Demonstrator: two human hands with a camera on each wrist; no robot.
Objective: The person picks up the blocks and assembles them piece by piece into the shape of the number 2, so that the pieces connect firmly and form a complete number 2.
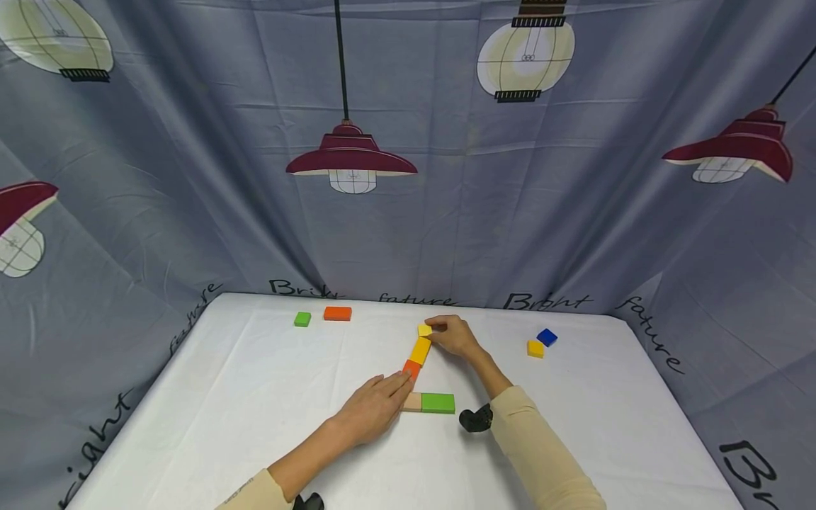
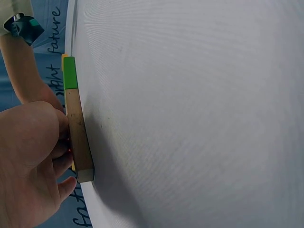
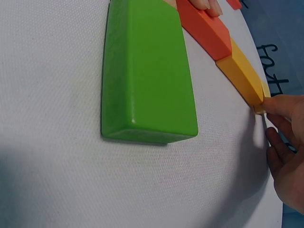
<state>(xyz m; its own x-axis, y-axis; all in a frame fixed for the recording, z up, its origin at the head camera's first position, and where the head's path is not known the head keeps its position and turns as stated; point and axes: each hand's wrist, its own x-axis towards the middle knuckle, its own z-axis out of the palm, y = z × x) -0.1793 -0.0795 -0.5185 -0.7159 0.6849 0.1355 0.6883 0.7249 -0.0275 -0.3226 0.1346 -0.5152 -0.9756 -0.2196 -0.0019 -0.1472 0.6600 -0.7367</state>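
Observation:
A slanting row of blocks lies on the white table. It runs from an orange block (image 1: 411, 369) through a longer yellow block (image 1: 420, 350) to a small yellow block (image 1: 424, 330) at the far end. My right hand (image 1: 454, 336) pinches that small yellow block between thumb and finger. Stretched out flat, my left hand (image 1: 376, 409) rests its fingertips on the orange block. Under and beside the left hand lies a plain wooden block (image 2: 79, 135), partly hidden in the head view. Its right end meets a green block (image 3: 159, 66).
Towards the back left are a small green block (image 1: 302, 319) and an orange block (image 1: 337, 314). At the right, a blue block (image 1: 547, 337) sits close to another yellow block (image 1: 535, 348). A patterned grey curtain (image 1: 395, 234) hangs behind the table (image 1: 255, 397).

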